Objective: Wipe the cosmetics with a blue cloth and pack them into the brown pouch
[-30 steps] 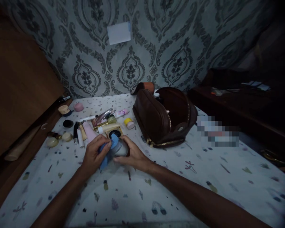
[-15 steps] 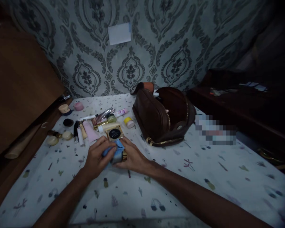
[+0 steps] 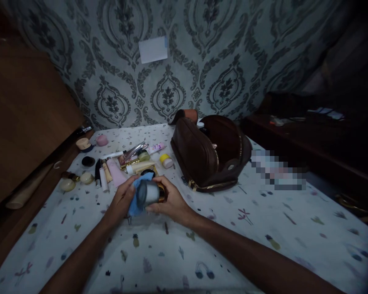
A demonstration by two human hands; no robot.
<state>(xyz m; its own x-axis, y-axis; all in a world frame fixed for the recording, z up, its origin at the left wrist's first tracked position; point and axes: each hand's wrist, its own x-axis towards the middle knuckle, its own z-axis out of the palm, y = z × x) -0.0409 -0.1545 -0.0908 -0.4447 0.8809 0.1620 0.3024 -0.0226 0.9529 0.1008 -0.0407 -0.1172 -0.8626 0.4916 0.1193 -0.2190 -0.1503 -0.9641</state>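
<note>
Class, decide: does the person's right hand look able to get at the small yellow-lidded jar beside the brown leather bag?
Probably not at once: the right hand is closed around a silvery round jar. The small yellow-lidded jar lies uncovered just beyond it, beside the brown leather bag.

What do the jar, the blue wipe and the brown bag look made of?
Jar: likely frosted glass or plastic, pale matte wall, gold band. Blue wipe: soft cloth, it folds and drapes. Brown bag: leather or imitation, smooth dull sheen, gold metal zipper.
</note>
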